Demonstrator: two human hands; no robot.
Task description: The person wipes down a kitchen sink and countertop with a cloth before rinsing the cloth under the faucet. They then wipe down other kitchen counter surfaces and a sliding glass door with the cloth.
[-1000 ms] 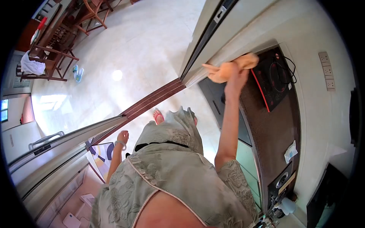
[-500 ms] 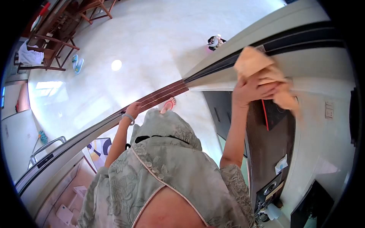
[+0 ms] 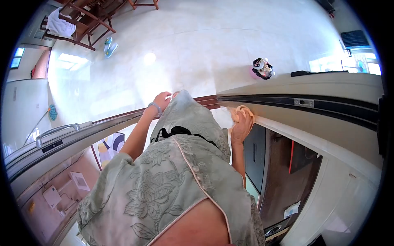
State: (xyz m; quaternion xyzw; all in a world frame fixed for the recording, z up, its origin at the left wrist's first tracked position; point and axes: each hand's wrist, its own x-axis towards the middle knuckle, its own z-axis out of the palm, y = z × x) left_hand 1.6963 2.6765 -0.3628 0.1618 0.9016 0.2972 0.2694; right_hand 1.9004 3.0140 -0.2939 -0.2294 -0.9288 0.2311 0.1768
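Note:
My right hand (image 3: 242, 129) grips a bunched orange-tan cloth (image 3: 243, 112) low beside the pale door jamb (image 3: 283, 110), near its bottom end. Whether the cloth touches the jamb I cannot tell for sure. Running along the jamb is a black strip with a metal latch plate (image 3: 304, 102). My left hand (image 3: 161, 101), with a bracelet at the wrist, hovers in front of the skirt of the grey-green dress (image 3: 180, 119). Its fingers are loosely bent and apart, holding nothing visible. The brown door sill (image 3: 207, 101) shows partly behind the skirt.
A sliding door with a metal handle (image 3: 57, 133) stands at left. Beyond the sill, a small filled bin (image 3: 262, 69), slippers (image 3: 110, 47) and wooden chairs (image 3: 88, 22) stand on the shiny floor. To the right is a dark countertop (image 3: 283, 192) over grey cabinets (image 3: 255, 151).
My right hand has brought the cloth down from higher on the jamb to near its bottom. My left hand has come off the door edge toward the skirt. The view has shifted.

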